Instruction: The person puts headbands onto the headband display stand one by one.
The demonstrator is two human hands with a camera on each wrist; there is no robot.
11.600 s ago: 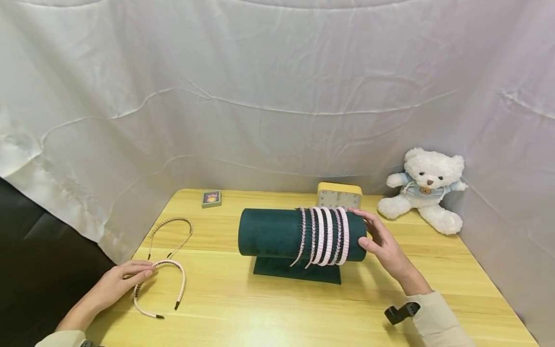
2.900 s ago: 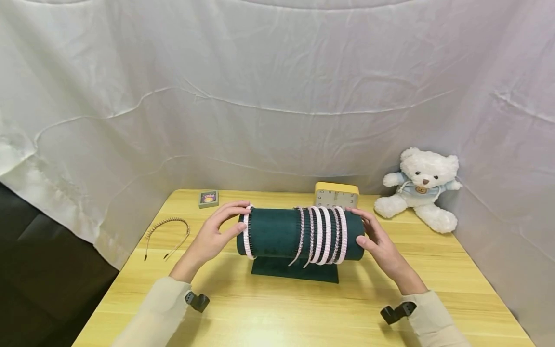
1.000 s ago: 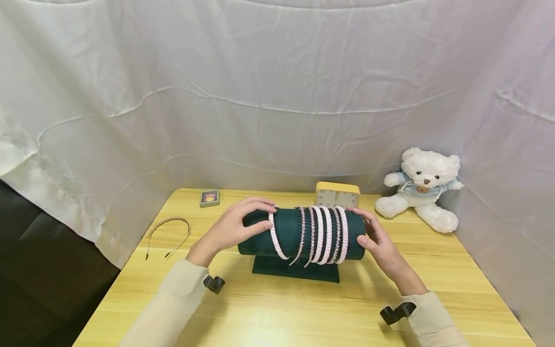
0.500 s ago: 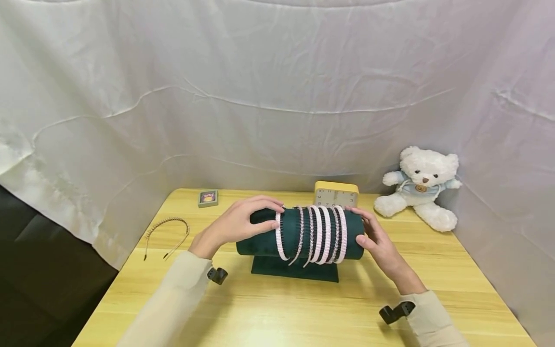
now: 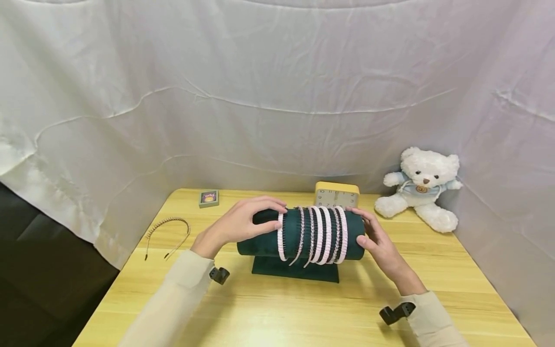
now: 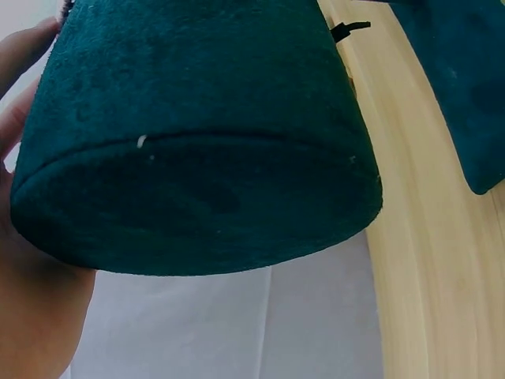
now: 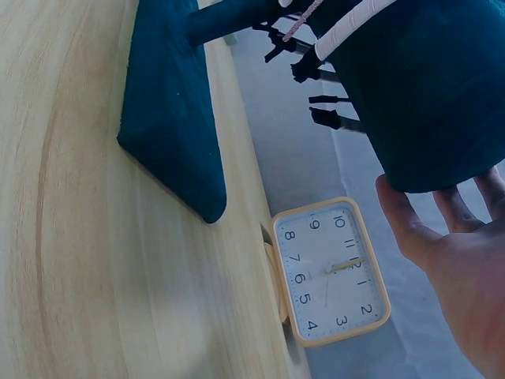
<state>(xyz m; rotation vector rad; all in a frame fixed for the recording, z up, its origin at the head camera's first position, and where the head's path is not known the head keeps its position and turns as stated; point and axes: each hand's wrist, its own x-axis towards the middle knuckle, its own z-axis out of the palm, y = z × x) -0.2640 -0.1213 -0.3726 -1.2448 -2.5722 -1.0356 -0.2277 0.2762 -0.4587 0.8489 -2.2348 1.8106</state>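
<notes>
A dark green velvet headband stand (image 5: 259, 246) lies crosswise, a thick roll on a flat base. Near its middle, my left hand (image 5: 243, 221) holds a white headband (image 5: 281, 245) between thumb and fingers at its upper part; the band hangs over the roll. Farther right, several pink and white headbands (image 5: 327, 236) circle the roll side by side. My right hand (image 5: 385, 248) grips the roll's right end, thumb in front and fingers behind. The left wrist view shows the roll's bare left end (image 6: 197, 209), with the left hand's fingertips hidden. Black headband tips (image 7: 327, 118) stick out below the roll.
A tan braided headband (image 5: 169, 220) lies on the wooden table (image 5: 277, 313) at the left. A small picture box (image 5: 209, 198) sits at the back left. Behind the stand is a yellow-framed clock (image 5: 337, 186). A white teddy bear (image 5: 427, 193) leans at the back right.
The white headband left the table at the left and went over the roll's left end. My left hand has slid it rightward to near the middle. The right hand stays put.
</notes>
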